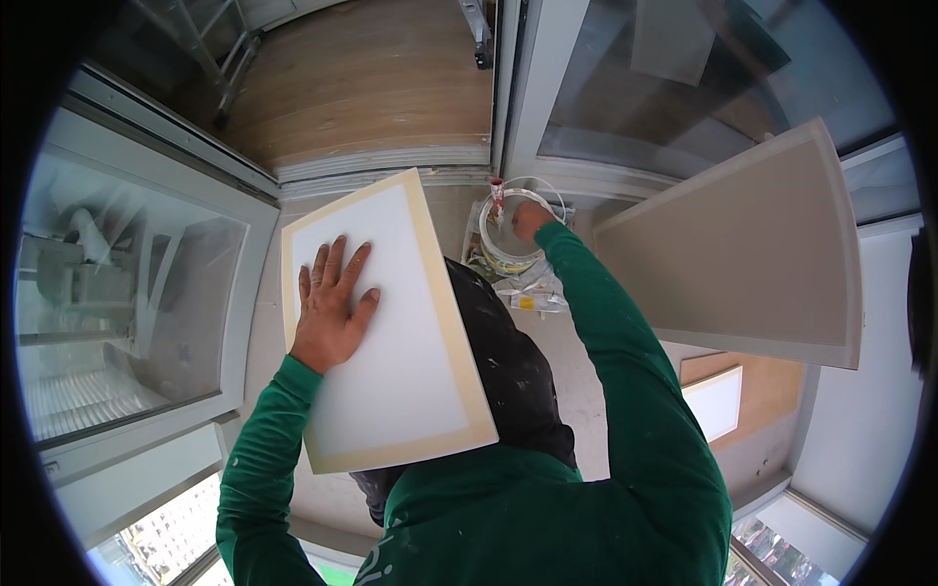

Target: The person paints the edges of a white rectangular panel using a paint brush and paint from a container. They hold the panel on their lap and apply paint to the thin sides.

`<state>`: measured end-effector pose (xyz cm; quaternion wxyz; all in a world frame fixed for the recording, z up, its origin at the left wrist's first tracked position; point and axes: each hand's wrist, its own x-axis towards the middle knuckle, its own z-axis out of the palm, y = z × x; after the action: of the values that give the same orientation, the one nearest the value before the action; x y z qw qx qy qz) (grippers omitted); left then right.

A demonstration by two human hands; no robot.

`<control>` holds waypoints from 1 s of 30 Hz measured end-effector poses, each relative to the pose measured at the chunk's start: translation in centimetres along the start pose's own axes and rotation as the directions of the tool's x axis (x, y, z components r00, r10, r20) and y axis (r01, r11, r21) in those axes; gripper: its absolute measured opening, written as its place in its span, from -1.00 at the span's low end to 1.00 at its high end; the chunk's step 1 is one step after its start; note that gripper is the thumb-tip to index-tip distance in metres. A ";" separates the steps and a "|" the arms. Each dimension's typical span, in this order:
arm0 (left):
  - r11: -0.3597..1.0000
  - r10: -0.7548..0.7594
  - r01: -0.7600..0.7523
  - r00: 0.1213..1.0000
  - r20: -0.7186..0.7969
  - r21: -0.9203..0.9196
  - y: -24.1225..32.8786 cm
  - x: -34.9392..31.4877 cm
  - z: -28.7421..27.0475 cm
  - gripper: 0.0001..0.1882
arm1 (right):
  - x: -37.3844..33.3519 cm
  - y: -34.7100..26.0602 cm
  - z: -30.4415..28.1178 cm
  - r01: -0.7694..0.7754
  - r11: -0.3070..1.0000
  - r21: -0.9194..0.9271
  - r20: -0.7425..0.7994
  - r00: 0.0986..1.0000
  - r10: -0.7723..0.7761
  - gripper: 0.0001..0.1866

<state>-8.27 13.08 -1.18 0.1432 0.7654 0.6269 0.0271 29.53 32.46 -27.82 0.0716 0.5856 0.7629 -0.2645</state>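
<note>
A white panel (401,322) with a cream border lies tilted across my lap, over dark, paint-flecked trousers. My left hand (337,308) rests flat on it, fingers spread, pressing on the white face and holding nothing. My right hand (529,221) reaches over the rim of a white bucket (489,246); its fingers look curled, and whatever they grip is hidden inside. Beside that hand, a red, paint-smeared handle (496,198) sticks up from the bucket's far left side. Crumpled plastic wrapping (532,290) lies under and in front of the bucket.
At the right stands a large grey-brown panel (733,254) with a paler edge. A smaller white panel (714,402) lies on a wooden board (777,396) behind it. A glazed door (234,322) is at the left, with a door track (391,162) ahead and a ladder (234,68) beyond.
</note>
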 end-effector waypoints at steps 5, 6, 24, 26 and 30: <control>1.000 0.002 -0.002 1.000 0.010 -0.004 0.0 0.2 -0.1 -0.28 | 1.6 0.2 2.1 -0.053 0.998 -0.034 -0.042 0.998 0.052 -0.74; 1.000 0.001 -0.001 1.000 0.012 -0.005 0.0 0.1 -0.1 -0.28 | 1.7 0.0 2.3 -0.063 0.998 -0.016 -0.039 0.997 0.063 -0.73; 0.999 0.023 -0.023 1.000 -0.005 -0.031 0.1 0.2 -0.1 -0.30 | 1.6 -1.1 1.1 -0.029 0.980 -0.199 0.148 0.987 0.059 -0.52; 0.999 0.024 -0.024 1.000 -0.012 -0.027 0.1 0.2 0.0 -0.30 | 1.7 -0.9 1.5 -0.075 0.989 -0.124 0.143 0.985 0.092 -0.56; 1.000 0.022 -0.022 1.000 -0.012 -0.023 0.2 0.1 -0.1 -0.29 | 1.7 -0.8 2.0 -0.021 0.989 -0.144 0.020 0.999 0.025 -0.63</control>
<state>-8.04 13.16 -1.05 0.1479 0.7703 0.6190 0.0403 27.87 32.73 -30.00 0.1252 0.5847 0.7723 -0.2144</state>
